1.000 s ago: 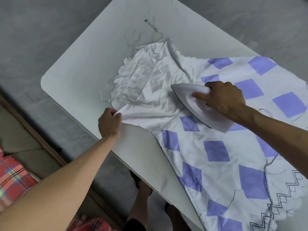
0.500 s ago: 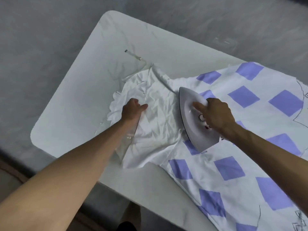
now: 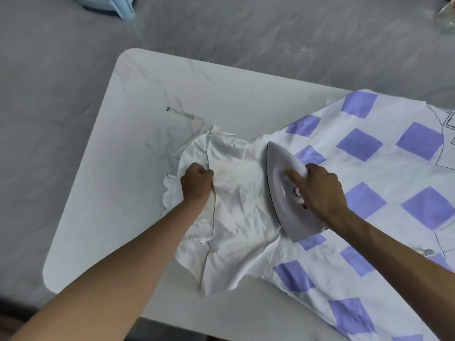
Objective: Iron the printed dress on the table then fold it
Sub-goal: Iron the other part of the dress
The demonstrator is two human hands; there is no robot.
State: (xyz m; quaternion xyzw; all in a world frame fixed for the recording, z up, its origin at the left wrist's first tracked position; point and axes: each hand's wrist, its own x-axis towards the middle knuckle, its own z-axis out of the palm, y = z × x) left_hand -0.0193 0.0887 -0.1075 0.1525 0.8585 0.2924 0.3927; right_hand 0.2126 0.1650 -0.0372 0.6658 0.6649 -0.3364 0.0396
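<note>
- One white dress with purple square print (image 3: 246, 217) is lying spread on the one pale marble-patterned table (image 3: 147, 94), with its plain white bodice creased and its skirt running out of view on the right.
- One white electric iron (image 3: 280, 193) is sitting soleplate-down where the bodice meets the skirt, its nose pointing away from the person.
- Two hands are working. The right hand (image 3: 320, 190) is wrapping its fingers round the iron's handle, forefinger stretched forward.
- The left hand (image 3: 197, 184) is gripping bodice cloth in curled fingers.
- One clear plastic strap (image 3: 182, 113) is lying on the table beyond the bodice.

A pale marbled table (image 3: 147, 94) carries the printed dress (image 3: 246, 217) and its clear strap (image 3: 181, 112).
</note>
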